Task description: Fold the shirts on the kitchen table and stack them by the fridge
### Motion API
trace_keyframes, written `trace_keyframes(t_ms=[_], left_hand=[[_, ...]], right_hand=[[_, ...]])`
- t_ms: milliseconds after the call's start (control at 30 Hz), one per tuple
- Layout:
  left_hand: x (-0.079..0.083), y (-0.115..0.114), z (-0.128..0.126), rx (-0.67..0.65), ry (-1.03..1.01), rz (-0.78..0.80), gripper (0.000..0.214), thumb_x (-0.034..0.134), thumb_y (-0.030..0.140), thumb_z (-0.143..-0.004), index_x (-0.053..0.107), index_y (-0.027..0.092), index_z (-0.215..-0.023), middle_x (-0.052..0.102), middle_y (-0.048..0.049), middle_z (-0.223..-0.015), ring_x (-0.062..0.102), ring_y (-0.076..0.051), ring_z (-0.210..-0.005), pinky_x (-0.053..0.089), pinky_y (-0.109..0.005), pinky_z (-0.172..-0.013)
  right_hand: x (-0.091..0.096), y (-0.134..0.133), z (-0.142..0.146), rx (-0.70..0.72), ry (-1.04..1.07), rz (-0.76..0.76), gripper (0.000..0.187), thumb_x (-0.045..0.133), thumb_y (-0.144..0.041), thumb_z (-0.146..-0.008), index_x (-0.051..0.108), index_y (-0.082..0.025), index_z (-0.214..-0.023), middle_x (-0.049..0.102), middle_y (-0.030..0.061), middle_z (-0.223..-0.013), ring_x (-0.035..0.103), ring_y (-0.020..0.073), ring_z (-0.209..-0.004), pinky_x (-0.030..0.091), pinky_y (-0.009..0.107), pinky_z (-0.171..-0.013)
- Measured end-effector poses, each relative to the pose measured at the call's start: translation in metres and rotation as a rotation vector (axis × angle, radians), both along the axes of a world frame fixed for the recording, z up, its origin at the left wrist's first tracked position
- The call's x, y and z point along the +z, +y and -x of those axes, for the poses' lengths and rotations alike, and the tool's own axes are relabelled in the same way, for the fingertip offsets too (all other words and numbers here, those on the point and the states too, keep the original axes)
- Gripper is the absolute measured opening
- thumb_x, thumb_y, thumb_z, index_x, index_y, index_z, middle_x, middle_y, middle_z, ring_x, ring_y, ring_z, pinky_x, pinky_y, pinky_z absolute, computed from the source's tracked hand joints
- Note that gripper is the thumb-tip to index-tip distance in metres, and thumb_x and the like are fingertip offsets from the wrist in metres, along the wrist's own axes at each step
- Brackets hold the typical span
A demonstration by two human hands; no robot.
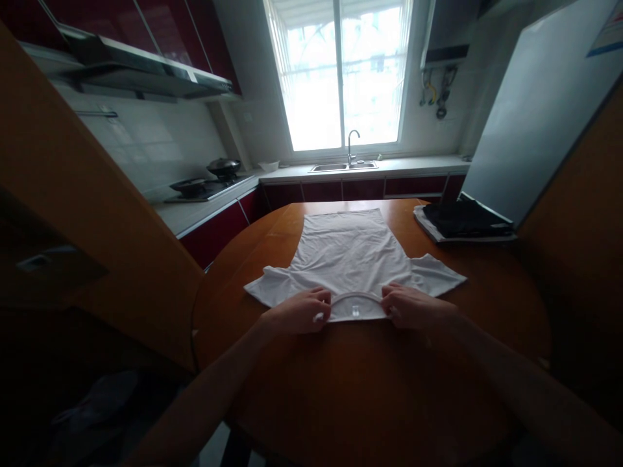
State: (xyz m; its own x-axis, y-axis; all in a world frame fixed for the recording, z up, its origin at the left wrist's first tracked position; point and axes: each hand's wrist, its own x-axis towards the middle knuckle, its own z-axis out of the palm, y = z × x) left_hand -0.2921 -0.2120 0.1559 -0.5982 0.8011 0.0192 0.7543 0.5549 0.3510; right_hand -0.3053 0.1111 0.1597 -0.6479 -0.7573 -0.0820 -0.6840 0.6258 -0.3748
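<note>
A white T-shirt (350,250) lies spread on the round wooden table (365,376), its collar toward me and its hem toward the window. Its short sleeves stick out to both sides. My left hand (306,310) is closed on the cloth at the left end of the collar. At the right end of the collar, my right hand (406,306) pinches the fabric in the same way. Between the hands the neckline shows, with a small label mark inside the back of the neck.
A stack of folded clothes (464,220), black on top, sits at the table's right far side. Beyond are a counter with a sink (343,167), a stove with a lidded pan (224,167), and a range hood (146,71). A large pale panel (540,117) stands at right.
</note>
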Motion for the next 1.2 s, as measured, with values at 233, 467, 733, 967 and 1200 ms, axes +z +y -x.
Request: trace_keyframes(t_ms=[233, 467, 733, 967, 1200], left_hand=[[0.012, -0.004, -0.006, -0.058, -0.202, -0.138, 0.009, 0.067, 0.011, -0.080, 0.069, 0.019, -0.084, 0.061, -0.0018, -0.096, 0.058, -0.015, -0.090, 0.049, -0.024, -0.086], [0.003, -0.002, -0.001, -0.179, -0.432, -0.131, 0.016, 0.071, 0.032, -0.090, 0.074, 0.021, -0.101, 0.070, -0.0051, -0.099, 0.065, -0.014, -0.081, 0.052, -0.023, -0.073], [-0.062, -0.024, 0.044, 0.584, 0.257, 0.055, 0.058, 0.038, 0.049, -0.103, 0.046, 0.017, -0.151, 0.040, -0.0161, -0.158, 0.031, -0.033, -0.149, 0.027, -0.054, -0.120], [-0.074, -0.057, 0.037, 0.729, 0.224, 0.269, 0.075, 0.023, 0.062, -0.102, 0.029, 0.014, -0.159, 0.021, -0.0154, -0.165, 0.011, -0.033, -0.154, 0.013, -0.058, -0.122], [-0.055, 0.022, 0.121, 0.582, 0.116, 0.183, 0.069, 0.022, 0.058, -0.103, 0.028, 0.017, -0.159, 0.018, -0.0137, -0.167, 0.014, -0.030, -0.155, 0.021, -0.054, -0.121]], right_hand=[[0.015, 0.015, -0.004, 0.056, -0.096, 0.123, 0.018, 0.059, -0.010, -0.066, 0.067, -0.021, -0.078, 0.063, 0.0004, -0.090, 0.057, 0.0158, -0.085, 0.043, 0.024, -0.077], [-0.007, 0.007, 0.003, 0.250, -0.570, -0.057, 0.029, 0.075, -0.031, -0.073, 0.076, -0.020, -0.099, 0.072, -0.0006, -0.082, 0.065, 0.0162, -0.075, 0.047, 0.023, -0.064], [-0.064, -0.003, 0.050, -0.409, 0.284, 0.268, 0.058, 0.044, -0.044, -0.098, 0.049, -0.014, -0.147, 0.039, 0.0172, -0.158, 0.033, 0.0302, -0.147, 0.030, 0.049, -0.118], [-0.097, 0.021, 0.055, -0.554, 0.269, -0.106, 0.070, 0.030, -0.050, -0.101, 0.037, -0.004, -0.153, 0.028, 0.0205, -0.162, 0.021, 0.0298, -0.153, 0.019, 0.048, -0.123], [-0.064, -0.046, 0.106, -0.416, 0.238, -0.040, 0.066, 0.034, -0.045, -0.102, 0.032, -0.008, -0.156, 0.022, 0.0186, -0.165, 0.017, 0.0289, -0.154, 0.019, 0.051, -0.121]])
